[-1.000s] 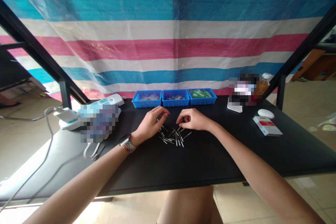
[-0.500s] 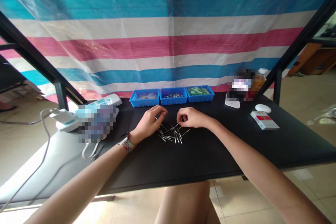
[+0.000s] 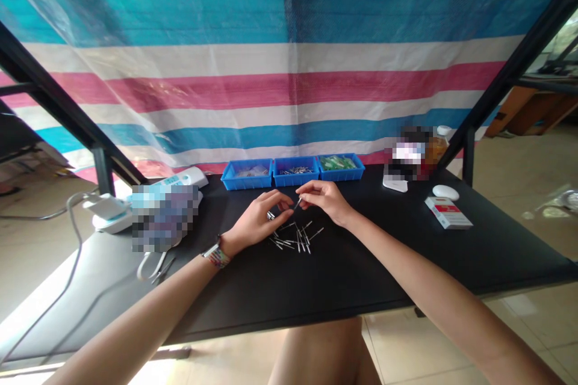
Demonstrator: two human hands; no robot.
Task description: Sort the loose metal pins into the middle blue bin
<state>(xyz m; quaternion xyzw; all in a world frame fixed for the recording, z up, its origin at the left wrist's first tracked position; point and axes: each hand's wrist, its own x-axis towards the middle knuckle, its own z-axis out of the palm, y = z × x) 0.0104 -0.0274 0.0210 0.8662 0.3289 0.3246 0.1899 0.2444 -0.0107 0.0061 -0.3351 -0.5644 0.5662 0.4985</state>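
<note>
My right hand point(image 3: 326, 200) is closed in a pinch on a thin metal pin point(image 3: 297, 203), held at a slant above the table. Just left of it, my left hand point(image 3: 265, 216) curls with thumb and fingers around several more silver metal pins point(image 3: 270, 215), their ends showing in its hollow. Below both hands lies a loose scatter of such pins point(image 3: 303, 239), slim with a thicker end, pointing in different directions on the black table point(image 3: 253, 289). Behind the hands, the middle blue bin point(image 3: 295, 180) holds more of them.
The left blue bin point(image 3: 246, 183) contains clear plastic bags, the right one point(image 3: 342, 175) green packets. A power strip point(image 3: 192, 178) with cables stands left. At right are a red-and-white box point(image 3: 448, 213), a white oval object point(image 3: 445, 192) and a bottle point(image 3: 438, 145). Striped sheeting point(image 3: 289, 90) hangs behind.
My right hand has lifted from the scattered pins and moved up and left, bringing a pin close to my left hand. The left hand's fingers curl around pins. The view has shifted slightly.
</note>
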